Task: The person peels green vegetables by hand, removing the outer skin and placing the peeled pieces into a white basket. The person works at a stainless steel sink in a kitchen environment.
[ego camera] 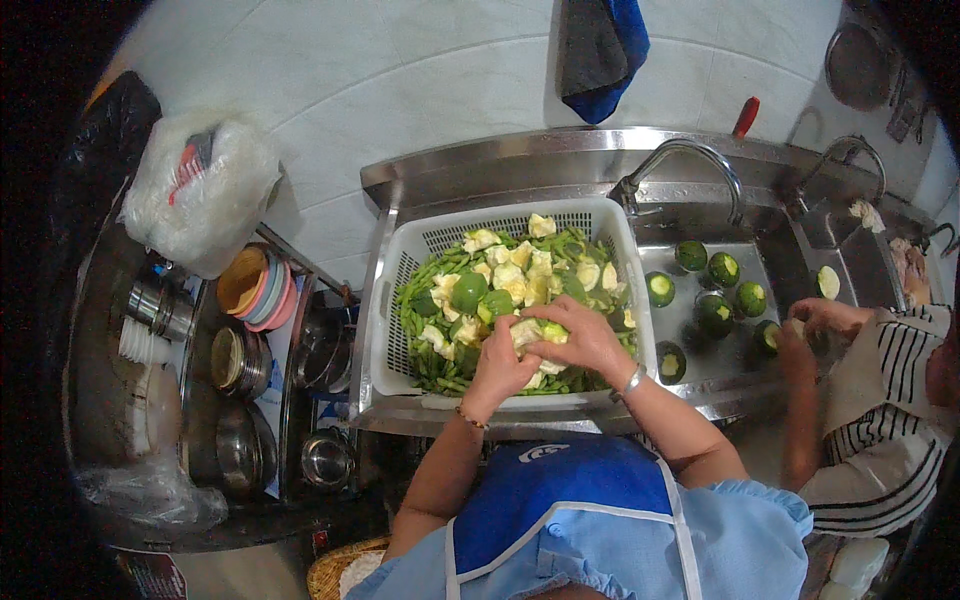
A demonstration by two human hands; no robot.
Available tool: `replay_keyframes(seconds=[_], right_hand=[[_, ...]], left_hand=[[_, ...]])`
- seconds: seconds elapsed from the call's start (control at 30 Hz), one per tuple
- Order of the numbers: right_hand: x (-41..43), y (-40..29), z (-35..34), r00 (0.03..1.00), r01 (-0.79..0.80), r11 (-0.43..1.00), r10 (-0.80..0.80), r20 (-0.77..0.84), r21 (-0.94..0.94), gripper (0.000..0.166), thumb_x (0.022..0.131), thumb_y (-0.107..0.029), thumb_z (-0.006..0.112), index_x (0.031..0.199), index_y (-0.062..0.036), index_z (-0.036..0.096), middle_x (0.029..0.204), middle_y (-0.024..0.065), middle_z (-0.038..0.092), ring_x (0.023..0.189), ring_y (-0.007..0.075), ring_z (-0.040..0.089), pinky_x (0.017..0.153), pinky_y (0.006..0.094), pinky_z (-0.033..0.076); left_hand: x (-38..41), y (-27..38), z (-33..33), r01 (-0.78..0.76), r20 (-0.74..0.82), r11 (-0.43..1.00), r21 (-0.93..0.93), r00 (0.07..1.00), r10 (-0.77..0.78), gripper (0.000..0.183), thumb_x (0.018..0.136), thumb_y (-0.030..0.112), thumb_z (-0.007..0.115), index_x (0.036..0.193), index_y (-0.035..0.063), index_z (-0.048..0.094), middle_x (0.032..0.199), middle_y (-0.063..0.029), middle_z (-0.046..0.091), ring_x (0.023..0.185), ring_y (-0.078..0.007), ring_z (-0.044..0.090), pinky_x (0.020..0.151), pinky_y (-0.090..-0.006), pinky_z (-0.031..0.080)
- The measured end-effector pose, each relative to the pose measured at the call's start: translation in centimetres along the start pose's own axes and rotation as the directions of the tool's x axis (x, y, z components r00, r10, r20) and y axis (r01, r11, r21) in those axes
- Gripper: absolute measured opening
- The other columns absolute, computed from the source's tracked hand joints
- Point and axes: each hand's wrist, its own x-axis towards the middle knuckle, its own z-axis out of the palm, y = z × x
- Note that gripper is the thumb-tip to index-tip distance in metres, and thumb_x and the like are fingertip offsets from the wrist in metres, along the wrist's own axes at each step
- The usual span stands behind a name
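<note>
Both my hands are on a broken piece of green-skinned round squash [529,335], its pale flesh showing. My left hand [504,361] grips it from the left, and my right hand [583,336] curls over it from the right. Just beneath is a white plastic basket [384,330] with slotted sides. Green beans [427,281] fill it, with squash chunks [510,281] scattered on top. My fingers partly hide the held piece and the chunks under it.
The basket stands at the left of a stainless steel sink [724,367]. Several round squashes [724,268] lie right of it, below a curved faucet [697,150]. At the far right a co-worker's hands [814,322] are over the sink. Shelves on the left hold stacked bowls [251,281].
</note>
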Motion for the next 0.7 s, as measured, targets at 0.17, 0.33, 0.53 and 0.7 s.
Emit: replay_keyframes(seconds=[0.17,0.33,0.53,0.7], right_hand=[[-0.5,1.1,1.8,0.958,-0.238,0.874,0.282,-0.044,0.424,0.051,0.069,-0.034,0.074,0.112,-0.0119,0.058,0.100,0.0098,0.062,0.092,0.0192,0.059,0.081,0.0303,0.046],[-0.6,2.5,1.2,0.961,-0.271,0.797,0.256,0.106,0.539,0.046,0.068,-0.029,0.076,0.107,-0.0073,0.061,0.099,0.0084,0.063,0.090,0.0138,0.058,0.081,0.0274,0.045],[0.1,2.5,0.2,0.913,-0.407,0.692,0.286,0.290,0.597,0.040,0.071,-0.020,0.074,0.108,-0.0079,0.062,0.097,0.0024,0.062,0.085,0.0084,0.054,0.078,0.0241,0.046],[0.6,2.2,0.1,0.900,-0.434,0.597,0.258,0.351,0.675,0.039,0.072,-0.017,0.074,0.108,-0.0087,0.062,0.096,0.0027,0.062,0.084,0.0086,0.055,0.077,0.0234,0.046]], left_hand=[[0.2,0.2,0.4,-0.026,-0.043,0.998,-0.051,0.999,0.024,0.041,0.071,0.017,0.061,0.105,-0.0011,0.046,0.090,-0.0233,0.060,0.081,-0.0351,0.061,0.070,-0.0407,0.048],[-0.1,-0.5,0.8,-0.110,-0.064,0.984,-0.137,0.993,0.102,0.031,0.070,0.017,0.063,0.091,0.0011,0.048,0.075,-0.0217,0.059,0.071,-0.0381,0.061,0.060,-0.0414,0.048],[0.0,-1.2,0.2,-0.093,0.015,0.970,-0.226,0.995,0.099,0.030,0.070,0.014,0.062,0.094,0.0020,0.050,0.074,-0.0172,0.061,0.067,-0.0309,0.063,0.059,-0.0361,0.048],[0.2,-1.9,-0.2,-0.155,0.004,0.963,-0.222,0.987,0.160,0.031,0.071,0.013,0.061,0.098,0.0025,0.051,0.073,-0.0164,0.062,0.067,-0.0287,0.063,0.059,-0.0349,0.048]])
